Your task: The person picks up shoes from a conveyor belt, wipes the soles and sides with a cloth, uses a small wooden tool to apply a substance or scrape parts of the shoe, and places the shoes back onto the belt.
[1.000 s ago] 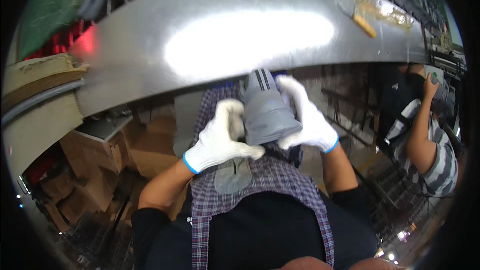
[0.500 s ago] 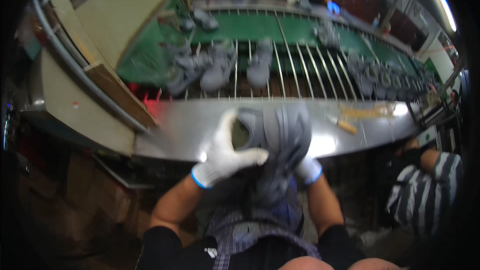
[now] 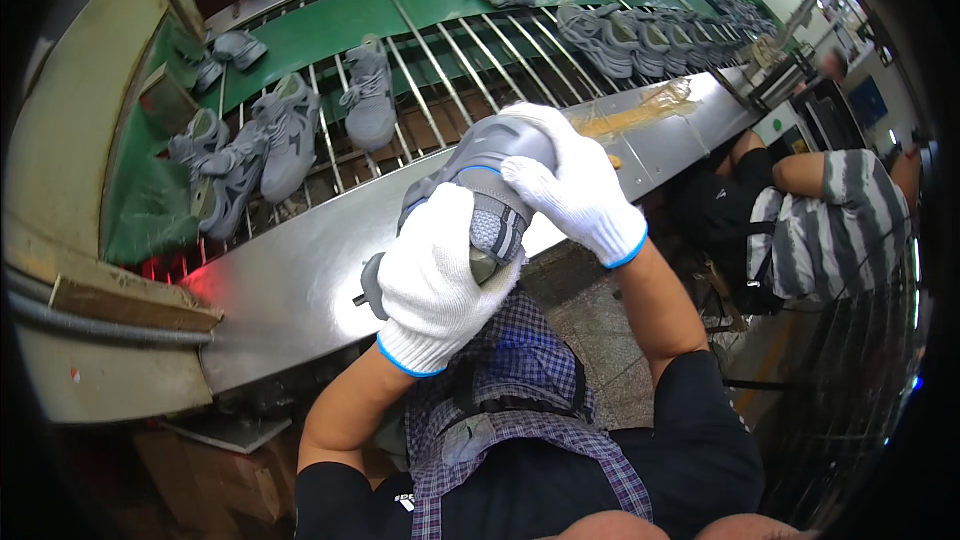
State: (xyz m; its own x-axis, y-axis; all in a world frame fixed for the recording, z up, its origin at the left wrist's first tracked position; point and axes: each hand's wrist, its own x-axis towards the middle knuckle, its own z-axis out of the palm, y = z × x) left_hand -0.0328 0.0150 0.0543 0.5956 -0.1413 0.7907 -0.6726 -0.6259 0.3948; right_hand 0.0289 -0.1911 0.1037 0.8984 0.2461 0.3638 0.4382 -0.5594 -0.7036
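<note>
1. Beyond the metal worktop (image 3: 270,270) stretches a green belt (image 3: 310,35), and a row of gray shoes (image 3: 650,45) lies along its near side.
2. Above this worktop, the held shoe (image 3: 493,222), gray with mesh and two pale stripes, is tilted between both hands. Whether a second shoe is behind the left hand, I cannot tell.
3. The left hand (image 3: 430,275), in a white glove, has its fingers clamped around the lower part. I think this grip should carry the weight firmly.
4. The right hand (image 3: 570,175), also gloved, has its fingers clamped over the upper end. Lighter pressure seems better here, because the soft upper could crease.
5. Small white lettering (image 3: 405,502) is on the black shirt (image 3: 340,500); on the held shoe I find no readable writing.
</note>
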